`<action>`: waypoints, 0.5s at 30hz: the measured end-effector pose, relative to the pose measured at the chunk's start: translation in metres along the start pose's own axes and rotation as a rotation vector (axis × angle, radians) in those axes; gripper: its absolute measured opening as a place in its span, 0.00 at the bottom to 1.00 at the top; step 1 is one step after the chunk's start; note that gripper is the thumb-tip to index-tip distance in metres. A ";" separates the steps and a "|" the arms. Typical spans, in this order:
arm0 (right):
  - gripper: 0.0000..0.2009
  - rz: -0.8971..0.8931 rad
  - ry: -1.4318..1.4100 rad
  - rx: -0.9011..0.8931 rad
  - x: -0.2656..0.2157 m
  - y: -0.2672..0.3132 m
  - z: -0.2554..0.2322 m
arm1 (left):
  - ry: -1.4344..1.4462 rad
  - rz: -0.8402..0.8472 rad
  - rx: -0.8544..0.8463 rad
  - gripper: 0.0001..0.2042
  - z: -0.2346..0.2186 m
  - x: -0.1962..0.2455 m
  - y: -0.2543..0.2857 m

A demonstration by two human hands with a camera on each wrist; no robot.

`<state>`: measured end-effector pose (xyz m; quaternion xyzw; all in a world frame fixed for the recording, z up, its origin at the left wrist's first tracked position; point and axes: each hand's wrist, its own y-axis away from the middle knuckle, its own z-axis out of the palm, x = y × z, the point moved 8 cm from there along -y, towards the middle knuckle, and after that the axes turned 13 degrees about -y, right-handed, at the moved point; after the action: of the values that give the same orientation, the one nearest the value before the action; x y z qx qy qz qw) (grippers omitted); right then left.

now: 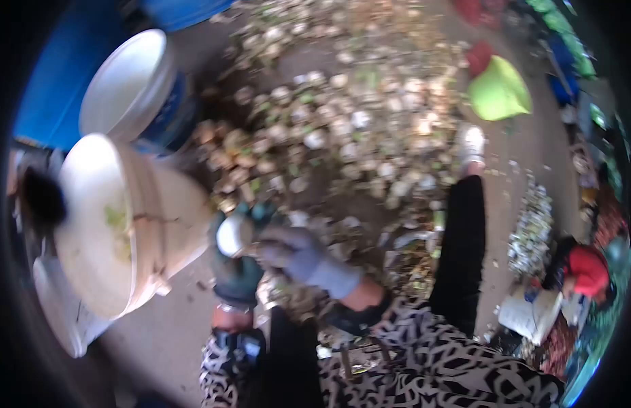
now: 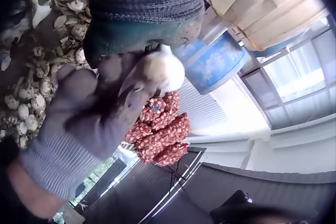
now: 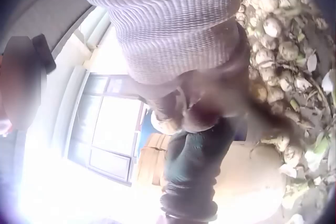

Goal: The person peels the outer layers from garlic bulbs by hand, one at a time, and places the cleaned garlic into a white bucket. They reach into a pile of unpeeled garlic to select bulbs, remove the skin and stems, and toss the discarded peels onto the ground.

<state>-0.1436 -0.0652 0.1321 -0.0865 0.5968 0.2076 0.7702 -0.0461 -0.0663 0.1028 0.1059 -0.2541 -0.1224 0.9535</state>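
Many round, pale bulbs lie in a big heap on the ground (image 1: 370,129), spreading out beyond the fingers. Two pale buckets (image 1: 118,224) sit off to the left of the fingers, and the nearer one tips its open mouth toward them. The left hand (image 1: 237,262), in a dark green glove, curls around one white bulb (image 1: 234,234) and holds it up. The right hand (image 1: 295,257), in a grey glove, presses on the same bulb from the right side, its fingers bent close around it. So the bulb sits right between both hands, touching each. It looks round, so I cannot tell which way is its long way.

Only the left wrist view shows a red net sack of bulbs (image 2: 160,132) hanging behind the fingers. Only the head view shows the whole heap and both buckets together.
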 end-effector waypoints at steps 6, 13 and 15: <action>0.08 0.592 -0.531 -0.180 0.025 0.028 -0.027 | 0.030 -0.022 0.304 0.23 -0.041 0.011 0.000; 0.13 0.297 1.026 -0.175 0.073 -0.013 -0.046 | -0.856 0.854 0.311 0.28 0.068 0.174 0.103; 0.17 0.070 1.059 -0.124 0.070 -0.055 -0.028 | -1.822 1.214 0.892 0.31 0.106 0.229 0.135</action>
<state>-0.1308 -0.1101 0.0516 -0.2047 0.8930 0.1959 0.3497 0.1164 -0.0185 0.3335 0.1649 -0.8693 0.4201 0.2014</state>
